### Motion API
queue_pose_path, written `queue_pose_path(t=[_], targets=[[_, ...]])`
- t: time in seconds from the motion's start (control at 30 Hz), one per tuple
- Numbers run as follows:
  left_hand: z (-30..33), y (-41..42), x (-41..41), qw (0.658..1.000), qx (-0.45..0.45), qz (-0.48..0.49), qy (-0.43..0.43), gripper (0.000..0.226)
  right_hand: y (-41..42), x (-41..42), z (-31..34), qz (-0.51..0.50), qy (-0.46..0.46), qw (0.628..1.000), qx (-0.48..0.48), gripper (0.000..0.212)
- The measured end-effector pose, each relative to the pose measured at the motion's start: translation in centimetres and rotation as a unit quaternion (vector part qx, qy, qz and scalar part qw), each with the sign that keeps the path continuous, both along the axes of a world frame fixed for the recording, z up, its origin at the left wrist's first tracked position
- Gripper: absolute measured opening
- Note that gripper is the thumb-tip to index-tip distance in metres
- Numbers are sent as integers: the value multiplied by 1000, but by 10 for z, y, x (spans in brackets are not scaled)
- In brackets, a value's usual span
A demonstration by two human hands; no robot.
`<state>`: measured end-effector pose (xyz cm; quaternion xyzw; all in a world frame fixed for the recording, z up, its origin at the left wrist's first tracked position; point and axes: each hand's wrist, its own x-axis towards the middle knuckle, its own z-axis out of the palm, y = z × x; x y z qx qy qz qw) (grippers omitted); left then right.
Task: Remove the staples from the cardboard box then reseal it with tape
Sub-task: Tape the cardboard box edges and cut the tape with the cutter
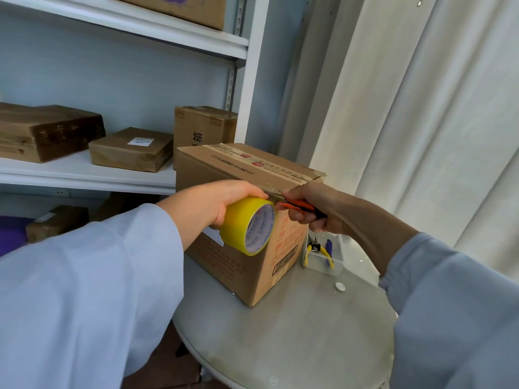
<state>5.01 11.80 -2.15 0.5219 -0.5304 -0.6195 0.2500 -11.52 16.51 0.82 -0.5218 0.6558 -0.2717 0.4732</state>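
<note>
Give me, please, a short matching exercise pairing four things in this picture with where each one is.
Things:
1. tape roll
2. orange cutter
3. yellow-handled pliers
4. cardboard box

Places:
A. in the clear tray beside the box
B. standing on the round table
C. gripped by the left hand
D. held by the right hand

Pairs: 1-C, 2-D, 3-A, 4-B

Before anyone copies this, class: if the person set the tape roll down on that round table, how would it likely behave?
On its rim, the tape roll would probably roll: it is a round ring, and the table looks smooth. Laid flat, it should stay put. It seems light and stiff, since the left hand holds it up alone without deforming it.
</note>
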Motion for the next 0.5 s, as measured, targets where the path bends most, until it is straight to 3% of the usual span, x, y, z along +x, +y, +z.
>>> queue_pose_path(t=[0.23, 0.5], targets=[[4, 2, 1, 1000, 3, -18, 6, 22, 4, 2, 5, 0, 40, 999, -15, 42], [1, -7, 3, 999, -39, -3, -30, 21, 0, 17, 15, 5, 145, 989, -21, 42]])
